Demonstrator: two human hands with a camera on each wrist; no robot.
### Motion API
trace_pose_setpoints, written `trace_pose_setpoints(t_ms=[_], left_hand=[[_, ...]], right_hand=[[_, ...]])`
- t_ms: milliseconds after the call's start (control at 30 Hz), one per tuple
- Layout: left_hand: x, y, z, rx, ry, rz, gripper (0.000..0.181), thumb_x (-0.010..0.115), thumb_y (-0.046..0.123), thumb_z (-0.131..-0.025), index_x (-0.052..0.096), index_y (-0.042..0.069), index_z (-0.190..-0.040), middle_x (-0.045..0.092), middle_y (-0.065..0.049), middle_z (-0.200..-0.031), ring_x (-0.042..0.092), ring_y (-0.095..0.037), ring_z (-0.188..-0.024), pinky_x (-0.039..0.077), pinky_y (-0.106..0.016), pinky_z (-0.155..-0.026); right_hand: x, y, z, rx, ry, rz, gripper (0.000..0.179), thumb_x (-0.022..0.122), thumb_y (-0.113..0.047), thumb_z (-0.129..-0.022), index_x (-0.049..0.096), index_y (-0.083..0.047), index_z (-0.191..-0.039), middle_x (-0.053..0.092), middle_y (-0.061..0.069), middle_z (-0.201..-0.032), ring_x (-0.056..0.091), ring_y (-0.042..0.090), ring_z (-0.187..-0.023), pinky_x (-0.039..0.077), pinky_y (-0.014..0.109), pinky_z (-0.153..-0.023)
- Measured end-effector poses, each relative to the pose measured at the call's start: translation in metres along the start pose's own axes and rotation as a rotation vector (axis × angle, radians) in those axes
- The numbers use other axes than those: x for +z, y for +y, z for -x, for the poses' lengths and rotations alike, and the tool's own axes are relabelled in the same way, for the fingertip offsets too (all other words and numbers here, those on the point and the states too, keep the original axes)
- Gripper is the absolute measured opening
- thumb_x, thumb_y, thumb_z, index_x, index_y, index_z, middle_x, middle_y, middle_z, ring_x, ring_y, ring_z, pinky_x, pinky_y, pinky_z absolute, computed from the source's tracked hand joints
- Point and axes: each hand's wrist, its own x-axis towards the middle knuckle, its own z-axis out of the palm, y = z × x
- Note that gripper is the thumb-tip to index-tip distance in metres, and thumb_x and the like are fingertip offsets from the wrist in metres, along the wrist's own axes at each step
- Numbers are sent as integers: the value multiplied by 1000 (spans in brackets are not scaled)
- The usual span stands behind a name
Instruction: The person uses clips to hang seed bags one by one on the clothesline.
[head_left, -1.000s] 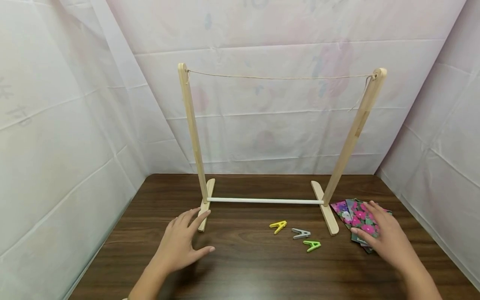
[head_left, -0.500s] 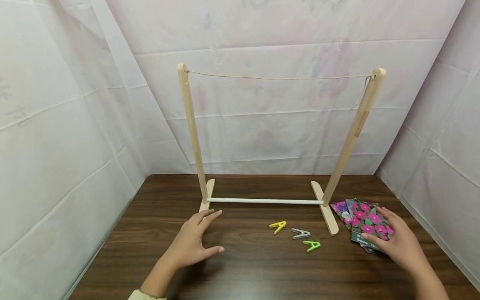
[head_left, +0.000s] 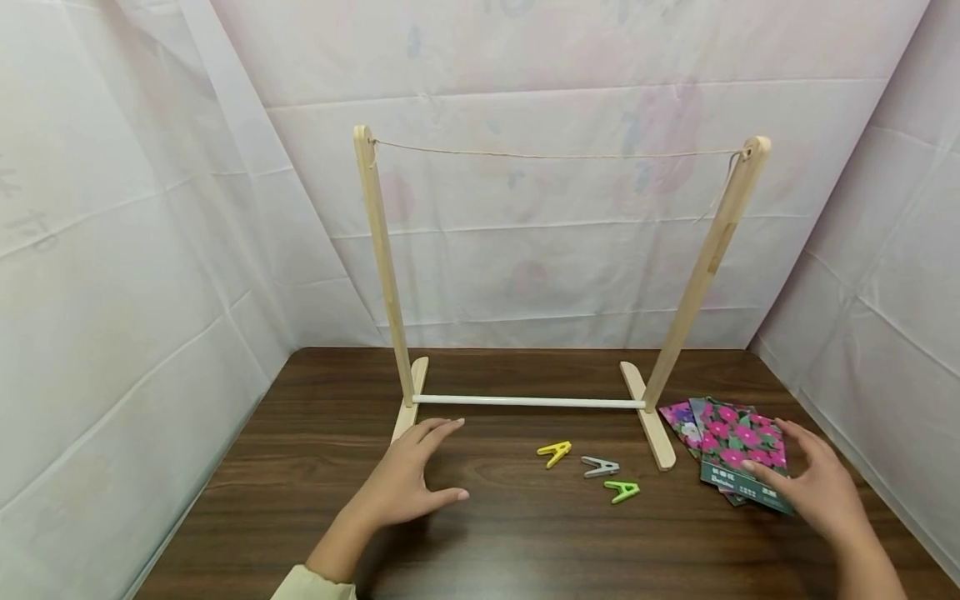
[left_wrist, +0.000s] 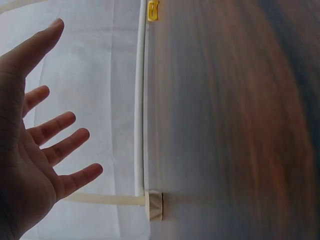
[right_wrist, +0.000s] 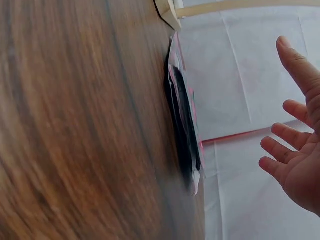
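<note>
Head view is showing the right hand (head_left: 817, 492) drawing away from the flower-printed packets (head_left: 742, 442) toward the right edge of the counter (head_left: 300, 467), so that the top packet's face and green label band are showing more fully than a second ago. The left hand (head_left: 405, 479) is shifting inward from the left edge side, its fingertips now reaching past the left foot of the wooden stand (head_left: 384, 267). The packets themselves are lying overlapped in the same place, near the right edge and just beside the stand's right foot; by judgement, these shifts are leaving the layout undisturbed, with no packet being lifted. Both hands are holding nothing, thumb and fingers spreading apart; the right thumb is overlapping the top packet in the head view, but the right wrist view is showing that hand apart from the pile. A yellow clip (head_left: 553, 453), a gray clip (head_left: 600, 467) and a green clip (head_left: 622, 491) are lying in a slanting row between the hands, while the string (head_left: 555, 156) is running between the stand's tops. Regarding containers, only the packets are possibly enclosing anything, and their contents are not showing.
</note>
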Motion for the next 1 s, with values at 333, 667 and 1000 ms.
trace_pose_setpoints(t_ms=[333,667,1000], left_hand=[[10,5,-10,-41,-80,147,88,90,39,-67,48,22,-143,51,1,-135,49,-25,-125,46,-51,-97],[28,5,-20,-49,-122,267,85,91,35,-67,50,23,-141,51,4,-135,48,-20,-127,44,-49,-100],[43,2,-35,-81,-162,418,81,89,35,-69,52,23,-140,52,-1,-136,53,-30,-120,44,-55,-97]], right_hand=[[-2,17,1,161,-82,-78,93,78,-35,-84,26,7,-149,40,45,-132,42,61,-115,48,60,-78],[-3,34,2,279,-108,-155,95,76,-35,-87,20,7,-151,32,45,-138,37,63,-121,56,39,-79],[4,51,1,279,-76,-186,93,79,-33,-83,27,8,-148,45,44,-128,41,-18,-80,52,23,-58]])
